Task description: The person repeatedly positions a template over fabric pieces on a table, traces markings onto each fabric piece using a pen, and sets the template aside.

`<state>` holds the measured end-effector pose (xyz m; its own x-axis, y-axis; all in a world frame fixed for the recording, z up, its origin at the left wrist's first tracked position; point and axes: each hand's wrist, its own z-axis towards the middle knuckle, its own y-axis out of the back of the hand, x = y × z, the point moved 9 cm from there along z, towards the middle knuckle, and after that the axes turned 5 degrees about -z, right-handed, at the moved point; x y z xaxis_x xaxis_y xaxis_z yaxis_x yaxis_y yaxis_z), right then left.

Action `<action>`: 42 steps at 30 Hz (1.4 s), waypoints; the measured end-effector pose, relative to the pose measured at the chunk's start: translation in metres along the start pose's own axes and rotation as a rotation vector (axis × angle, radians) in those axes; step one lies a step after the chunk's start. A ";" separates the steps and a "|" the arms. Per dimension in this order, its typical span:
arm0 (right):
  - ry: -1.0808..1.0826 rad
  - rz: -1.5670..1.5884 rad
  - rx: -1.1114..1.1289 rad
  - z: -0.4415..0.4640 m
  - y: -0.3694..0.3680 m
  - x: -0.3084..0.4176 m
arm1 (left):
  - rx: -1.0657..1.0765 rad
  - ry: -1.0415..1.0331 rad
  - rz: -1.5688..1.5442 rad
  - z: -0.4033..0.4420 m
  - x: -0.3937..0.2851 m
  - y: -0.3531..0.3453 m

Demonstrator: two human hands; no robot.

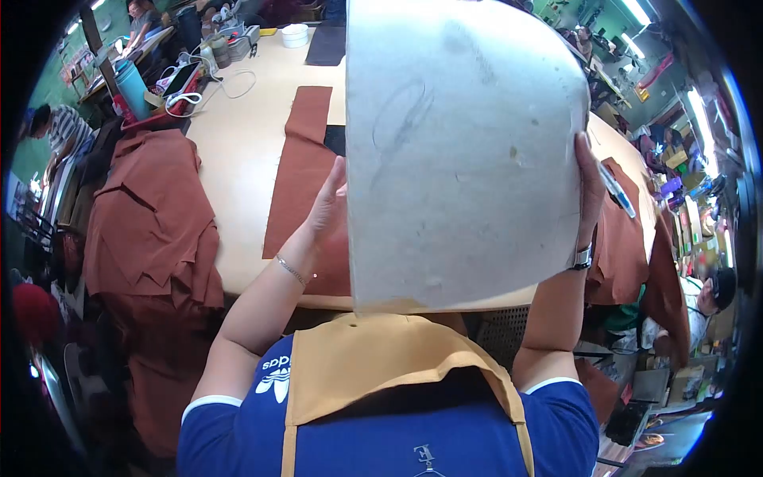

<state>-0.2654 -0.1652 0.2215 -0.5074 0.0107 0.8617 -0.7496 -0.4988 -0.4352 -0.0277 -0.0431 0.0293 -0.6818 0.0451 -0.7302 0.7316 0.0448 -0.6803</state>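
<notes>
A large whitish-grey pattern template [469, 175], straight on its left side and curved on its right, is held up in front of me over the table. Pen scribbles and small stains mark its face. My left hand [330, 199] grips its left edge, the fingers mostly hidden behind it. Along the right edge my right hand [589, 187] holds the template, and a white-and-blue pen [617, 193] sticks out from that hand. Behind the template lies reddish-brown fabric [298, 191], partly covered from sight.
The pale table [238, 175] carries more brown fabric [151, 215] draped over its left edge and brown fabric [624, 246] at the right. A blue tumbler [132, 89], a white cable [230, 87] and a white round container [295, 36] stand farther back. Other people work around the room.
</notes>
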 end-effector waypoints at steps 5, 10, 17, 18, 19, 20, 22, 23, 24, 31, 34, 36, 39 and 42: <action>-0.057 -0.214 -0.028 -0.011 0.053 -0.030 | -0.370 -0.185 0.093 -0.025 -0.023 0.086; -0.178 -0.766 -0.091 -0.040 0.165 -0.115 | -0.641 -0.279 0.546 -0.083 -0.055 0.149; -0.226 -1.063 -0.208 -0.072 0.180 -0.151 | -0.728 -0.146 1.101 -0.090 -0.058 0.164; -0.244 -1.083 -0.212 -0.071 0.180 -0.152 | -0.729 -0.139 1.119 -0.089 -0.059 0.164; -0.260 -1.103 -0.215 -0.069 0.182 -0.154 | -0.729 -0.135 1.135 -0.088 -0.060 0.163; -0.274 -1.124 -0.218 -0.068 0.184 -0.155 | -0.730 -0.132 1.151 -0.086 -0.061 0.163; -0.276 -1.127 -0.226 -0.066 0.191 -0.160 | -0.729 -0.158 1.196 -0.083 -0.062 0.166; -0.277 -1.128 -0.228 -0.066 0.194 -0.163 | -0.730 -0.169 1.218 -0.083 -0.062 0.166; -0.276 -1.150 -0.231 -0.066 0.197 -0.165 | -0.732 -0.168 1.256 -0.083 -0.062 0.167; -0.203 -1.304 -0.241 -0.066 0.184 -0.153 | -0.742 -0.183 1.360 -0.081 -0.073 0.143; -0.192 -1.280 -0.235 -0.067 0.187 -0.157 | -0.754 -0.176 1.290 -0.082 -0.072 0.151; -0.167 -1.307 -0.245 -0.067 0.183 -0.153 | -0.759 -0.162 1.237 -0.082 -0.069 0.156; -0.188 -1.361 -0.235 -0.067 0.175 -0.146 | -0.753 -0.170 1.167 -0.081 -0.067 0.157; -0.177 -1.195 -0.259 -0.069 0.189 -0.154 | -0.726 -0.200 1.083 -0.079 -0.063 0.171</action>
<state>-0.3577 -0.2013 -0.0113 0.6032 0.2142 0.7683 -0.7751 -0.0700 0.6280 0.1403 0.0408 -0.0359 0.3024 0.2517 -0.9193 0.6929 0.6042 0.3934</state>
